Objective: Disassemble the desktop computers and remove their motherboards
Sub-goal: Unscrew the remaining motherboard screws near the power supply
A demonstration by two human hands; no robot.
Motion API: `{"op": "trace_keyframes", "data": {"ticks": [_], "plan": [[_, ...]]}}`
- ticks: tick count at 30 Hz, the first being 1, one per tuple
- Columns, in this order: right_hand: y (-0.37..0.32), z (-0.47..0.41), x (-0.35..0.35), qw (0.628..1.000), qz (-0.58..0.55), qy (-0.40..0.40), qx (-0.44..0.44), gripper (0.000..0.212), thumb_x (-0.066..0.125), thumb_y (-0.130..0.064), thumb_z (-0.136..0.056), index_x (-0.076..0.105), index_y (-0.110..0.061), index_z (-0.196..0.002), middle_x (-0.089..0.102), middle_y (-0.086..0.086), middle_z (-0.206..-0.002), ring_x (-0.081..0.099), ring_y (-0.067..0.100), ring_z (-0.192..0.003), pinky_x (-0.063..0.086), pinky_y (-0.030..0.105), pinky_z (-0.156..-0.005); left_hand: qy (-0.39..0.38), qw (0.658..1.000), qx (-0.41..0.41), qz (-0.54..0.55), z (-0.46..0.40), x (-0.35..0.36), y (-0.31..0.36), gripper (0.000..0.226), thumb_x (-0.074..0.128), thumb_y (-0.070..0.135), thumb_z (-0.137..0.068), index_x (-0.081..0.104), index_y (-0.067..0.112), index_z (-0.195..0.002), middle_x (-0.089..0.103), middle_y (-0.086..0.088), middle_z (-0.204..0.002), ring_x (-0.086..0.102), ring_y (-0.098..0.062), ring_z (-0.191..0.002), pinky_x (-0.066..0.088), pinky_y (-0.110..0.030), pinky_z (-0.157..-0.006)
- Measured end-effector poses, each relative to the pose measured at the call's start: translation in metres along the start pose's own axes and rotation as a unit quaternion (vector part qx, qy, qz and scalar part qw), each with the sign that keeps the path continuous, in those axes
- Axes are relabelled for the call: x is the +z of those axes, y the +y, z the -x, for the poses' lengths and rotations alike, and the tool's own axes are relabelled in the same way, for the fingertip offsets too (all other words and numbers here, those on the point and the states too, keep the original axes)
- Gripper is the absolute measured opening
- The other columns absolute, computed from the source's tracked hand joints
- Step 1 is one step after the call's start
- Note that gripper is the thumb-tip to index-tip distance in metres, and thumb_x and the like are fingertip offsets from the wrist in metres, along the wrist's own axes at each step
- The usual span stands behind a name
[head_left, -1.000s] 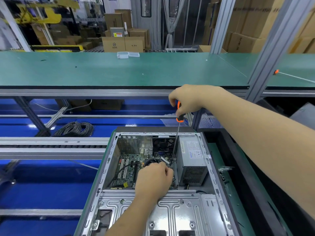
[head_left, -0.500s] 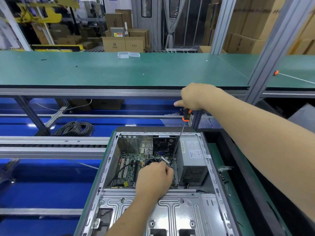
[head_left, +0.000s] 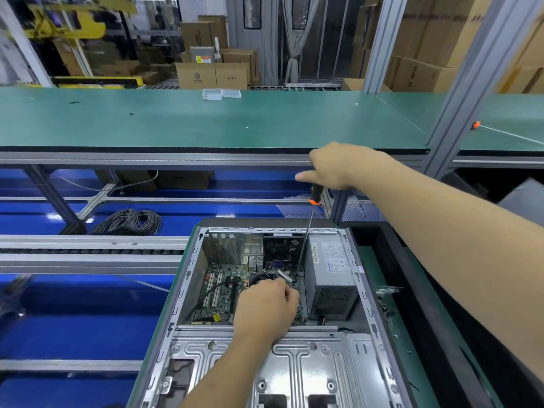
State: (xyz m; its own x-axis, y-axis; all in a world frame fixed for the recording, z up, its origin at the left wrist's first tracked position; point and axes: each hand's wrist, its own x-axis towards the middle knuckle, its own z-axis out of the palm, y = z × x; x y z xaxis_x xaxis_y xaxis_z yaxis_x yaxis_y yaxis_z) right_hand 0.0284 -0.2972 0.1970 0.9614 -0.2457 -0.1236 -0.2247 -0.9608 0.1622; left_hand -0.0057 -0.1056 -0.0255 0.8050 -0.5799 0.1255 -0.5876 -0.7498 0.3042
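motherboard (head_left: 219,293), green, flat, in boxy steel case (head_left: 294,366)

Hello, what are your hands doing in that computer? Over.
Right hand grips screwdriver, tip down beside power supply. Left hand on motherboard, fingers curled.

Green-topped bench (head_left: 206,125) on grey aluminium frame; upright aluminium posts (head_left: 471,72) at right. Blue floor (head_left: 73,319) beneath, with coiled grey cable (head_left: 129,221). Stacked cardboard boxes (head_left: 212,75) behind; yellow machinery (head_left: 67,22) far left; grey curtain (head_left: 294,39).
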Motion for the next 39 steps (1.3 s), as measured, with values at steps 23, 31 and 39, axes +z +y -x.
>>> {"op": "trace_keyframes", "data": {"ticks": [23,31,39], "plan": [[-0.0021,0.0,-0.0043,1.0,-0.009,-0.004,0.0,0.051,0.048,-0.055,-0.099,0.057,-0.007,-0.085,0.059,0.007,-0.071,0.059,0.023,-0.053,0.044,0.031,-0.05,0.005,1.0,0.004,-0.003,-0.0013,0.002,-0.0006,0.039,0.037,0.039,-0.094,0.033,0.022,-0.06,0.041,0.006,-0.052,0.035,-0.008,-0.043,0.022,-0.026,-0.042],[0.0037,-0.0043,-0.0031,0.999,-0.032,-0.026,-0.015,0.041,0.053,-0.049,-0.098,0.058,-0.009,-0.088,0.066,0.009,-0.075,0.064,0.025,-0.054,0.056,0.036,-0.058,0.001,1.0,0.007,-0.004,-0.0019,0.003,-0.0014,0.038,0.035,0.04,-0.094,0.034,0.022,-0.061,0.044,0.007,-0.055,0.038,-0.008,-0.046,0.022,-0.027,-0.043],[0.0019,-0.0062,0.0027,0.996,-0.066,-0.001,-0.067,0.015,0.059,-0.03,-0.097,0.056,-0.017,-0.104,0.063,0.005,-0.097,0.062,0.031,-0.088,0.055,0.044,-0.079,0.0,1.0,0.005,-0.001,-0.0022,0.0015,-0.0004,0.039,0.035,0.04,-0.095,0.033,0.022,-0.06,0.042,0.007,-0.054,0.037,-0.009,-0.045,0.023,-0.028,-0.044]]}}
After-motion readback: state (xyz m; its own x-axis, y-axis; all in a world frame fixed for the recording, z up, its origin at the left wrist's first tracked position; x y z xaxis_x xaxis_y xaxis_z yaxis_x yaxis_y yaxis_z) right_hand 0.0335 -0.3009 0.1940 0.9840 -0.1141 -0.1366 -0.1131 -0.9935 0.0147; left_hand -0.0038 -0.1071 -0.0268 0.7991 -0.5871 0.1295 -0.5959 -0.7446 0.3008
